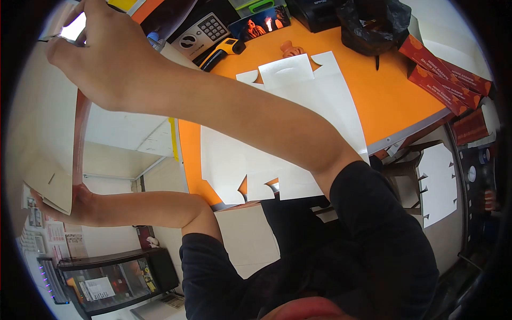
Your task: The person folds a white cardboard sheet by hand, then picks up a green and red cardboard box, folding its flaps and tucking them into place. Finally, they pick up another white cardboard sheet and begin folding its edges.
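Note:
A pale die-cut cardboard sheet (40,122), with a small slit near its lower end and a reddish strip along its right side, stands at the far left. My right hand (109,56) is at its top, fingers bent and closed at the upper edge beside a bright patch. Lower down, my left hand (61,207) grips the bottom end, most of its fingers hidden by the cardboard. Beneath my right forearm, a white die-cut cardboard blank (234,152) with notched flaps lies flat on the orange table (381,114).
Along the table's back are a keypad safe (200,37), a yellow-and-black tool (223,53), a phone (260,24) playing video and a small terracotta object (290,49). A black plastic bag (373,26) and red boxes (440,74) sit at right. Another white blank (437,184) lies beyond.

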Demonstrator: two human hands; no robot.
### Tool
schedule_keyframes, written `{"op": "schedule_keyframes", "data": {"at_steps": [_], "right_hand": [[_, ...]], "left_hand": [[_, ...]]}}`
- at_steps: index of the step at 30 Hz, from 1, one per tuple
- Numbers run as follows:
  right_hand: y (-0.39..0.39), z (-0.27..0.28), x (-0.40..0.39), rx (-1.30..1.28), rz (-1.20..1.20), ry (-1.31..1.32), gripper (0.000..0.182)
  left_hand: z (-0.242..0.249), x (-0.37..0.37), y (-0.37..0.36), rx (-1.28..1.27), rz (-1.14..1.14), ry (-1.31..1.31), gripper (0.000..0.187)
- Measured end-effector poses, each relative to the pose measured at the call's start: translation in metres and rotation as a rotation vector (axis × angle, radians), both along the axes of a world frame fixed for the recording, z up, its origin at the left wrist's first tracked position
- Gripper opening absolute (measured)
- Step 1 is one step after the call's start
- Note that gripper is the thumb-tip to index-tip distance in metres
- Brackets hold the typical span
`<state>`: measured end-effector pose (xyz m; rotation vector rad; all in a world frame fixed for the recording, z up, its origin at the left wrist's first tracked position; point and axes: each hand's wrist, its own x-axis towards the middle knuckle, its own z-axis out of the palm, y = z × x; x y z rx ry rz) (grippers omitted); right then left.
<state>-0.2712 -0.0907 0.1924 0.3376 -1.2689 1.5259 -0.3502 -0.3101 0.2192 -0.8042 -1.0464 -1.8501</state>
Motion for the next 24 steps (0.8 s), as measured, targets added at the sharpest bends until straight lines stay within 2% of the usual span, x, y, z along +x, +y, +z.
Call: {"op": "schedule_keyframes", "data": {"at_steps": [2, 5, 12, 17, 22, 24], "right_hand": [[-0.006, 0.000, -0.017, 0.005, -0.147, 0.037, 0.048], [0.005, -0.002, 0.000, 0.098, 0.053, -0.054, 0.052], [0.002, -0.003, 0.007, 0.101, 0.163, -0.034, 0.046], [-0.003, -0.004, 0.003, 0.054, 0.157, -0.025, 0.043], [-0.010, -0.003, -0.008, -0.009, 0.068, 0.051, 0.041], [-0.010, -0.003, -0.009, -0.004, 0.051, 0.056, 0.040]], "left_hand": [[-0.003, -0.005, -0.006, -0.019, 0.017, 0.013, 0.028], [-0.008, -0.004, 0.001, -0.015, 0.038, 0.028, 0.027], [-0.004, -0.004, 0.008, 0.025, -0.034, -0.086, 0.025], [-0.005, 0.007, 0.018, 0.017, -0.035, -0.097, 0.025], [-0.004, -0.017, -0.004, 0.003, 0.010, -0.020, 0.029], [-0.005, -0.006, 0.008, 0.014, 0.012, -0.086, 0.030]]}}
